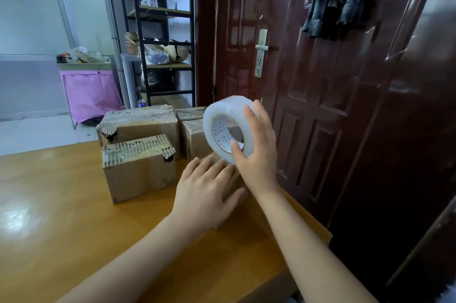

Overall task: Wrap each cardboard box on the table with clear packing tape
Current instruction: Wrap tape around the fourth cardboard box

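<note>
Single head-worn wide-angle view, facing forward and down.
Looks from close above the wooden bench (61, 228), over both forearms, toward a dark brown door (320, 80) beyond.

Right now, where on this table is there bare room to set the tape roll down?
The wooden table is bare left of the front cardboard box and across the near edge under the forearms. The far right corner is crowded: stacked boxes, both hands, the tape roll.
</note>
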The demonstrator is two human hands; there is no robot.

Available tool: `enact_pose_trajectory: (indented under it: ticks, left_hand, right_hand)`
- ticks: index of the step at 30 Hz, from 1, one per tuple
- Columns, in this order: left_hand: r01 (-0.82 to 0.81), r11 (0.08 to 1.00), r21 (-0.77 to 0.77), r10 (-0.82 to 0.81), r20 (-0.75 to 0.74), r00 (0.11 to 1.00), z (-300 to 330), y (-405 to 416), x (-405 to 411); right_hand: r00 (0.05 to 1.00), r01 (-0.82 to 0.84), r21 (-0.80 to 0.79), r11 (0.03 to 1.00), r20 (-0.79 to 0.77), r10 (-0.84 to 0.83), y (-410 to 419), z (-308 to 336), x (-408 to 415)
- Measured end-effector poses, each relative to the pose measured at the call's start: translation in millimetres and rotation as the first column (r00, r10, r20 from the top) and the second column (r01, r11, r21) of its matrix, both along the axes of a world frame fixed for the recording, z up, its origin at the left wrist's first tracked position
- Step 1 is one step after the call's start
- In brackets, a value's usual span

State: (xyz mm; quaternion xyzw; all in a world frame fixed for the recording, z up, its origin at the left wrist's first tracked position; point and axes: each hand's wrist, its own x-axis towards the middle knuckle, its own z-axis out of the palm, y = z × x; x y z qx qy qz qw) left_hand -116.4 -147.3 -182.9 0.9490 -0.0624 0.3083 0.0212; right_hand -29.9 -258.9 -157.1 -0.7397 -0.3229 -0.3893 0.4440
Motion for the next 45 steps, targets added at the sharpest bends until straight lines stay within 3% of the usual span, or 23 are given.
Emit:
enact_pose_trajectory:
  ticks: [2, 5, 10, 14, 19, 21, 23, 28, 32, 36, 39, 40, 42, 45]
  left_hand:
    - [-0.010, 0.999, 0.030, 0.009, 0.038, 0.999, 1.4, -1.6, 1.0]
    - [-0.009, 0.999, 0.041, 0.008, 0.042, 0.999, 3.0, -3.4, -0.9]
    - [-0.011, 0.998, 0.057, 0.010, 0.025, 1.000, 5.2, -3.7, -1.2]
    - [-0.034, 0.996, 0.082, 0.034, 0.002, 0.999, 5.4, -5.8, -1.4]
    - [-0.047, 0.995, 0.090, 0.048, -0.009, 0.999, 5.6, -7.1, -0.1]
    - [-0.061, 0.995, 0.080, 0.064, -0.032, 0.997, 7.6, -9.1, -1.5]
    - [-0.070, 0.994, 0.080, 0.073, -0.035, 0.997, 9.4, -9.8, -2.9]
    - [-0.029, 0.999, 0.031, 0.030, -0.035, 0.999, 17.6, -8.1, -5.7]
    - [-0.074, 0.942, -0.326, 0.071, -0.021, 0.997, 32.6, -9.0, -8.5]
    - [-0.107, 0.761, -0.640, 0.008, -0.156, 0.988, 35.7, -1.2, -4.0]
    - [-0.158, 0.510, -0.845, -0.117, -0.250, 0.961, 30.1, 13.2, 1.9]
    - [-0.177, 0.505, -0.845, -0.140, -0.283, 0.949, 29.2, 17.0, 2.5]
    - [-0.157, 0.637, -0.754, -0.133, -0.309, 0.942, 27.9, 22.8, 5.8]
    - [-0.056, 0.793, -0.607, -0.091, -0.210, 0.974, 30.3, 21.3, 8.8]
  right_hand:
    - [0.999, 0.033, -0.020, 0.999, 0.021, -0.033, -1.2, 3.9, 2.9]
    - [0.999, -0.029, -0.201, 0.979, -0.043, 0.021, -13.0, 22.7, 6.6]
    - [0.992, -0.055, -0.529, 0.847, -0.123, -0.012, -43.1, 70.6, -1.5]
    - [0.981, -0.060, -0.679, 0.732, -0.177, -0.084, -89.3, 99.9, -24.5]
    - [0.909, -0.214, -0.890, 0.402, -0.332, -0.252, -140.1, 101.4, -56.2]
    - [0.847, -0.340, -0.910, 0.238, -0.406, -0.342, -147.6, 93.1, -62.4]
    - [0.825, -0.379, -0.913, 0.152, -0.407, -0.392, -149.1, 90.3, -65.7]
    - [0.845, -0.349, -0.926, 0.148, -0.379, -0.378, -147.3, 92.3, -64.4]
    - [0.868, -0.318, -0.932, 0.174, -0.360, -0.342, -137.9, 99.2, -60.8]
    - [0.876, -0.318, -0.930, 0.185, -0.363, -0.319, -118.5, 98.5, -50.6]
    - [0.882, -0.325, -0.935, 0.141, -0.354, -0.311, -105.2, 88.2, -41.6]
    - [0.890, -0.314, -0.940, 0.131, -0.339, -0.305, -102.2, 86.7, -39.6]
    - [0.896, -0.309, -0.942, 0.130, -0.334, -0.293, -99.5, 86.3, -36.8]
    - [0.891, -0.335, -0.932, 0.136, -0.361, -0.276, -101.8, 85.7, -32.8]
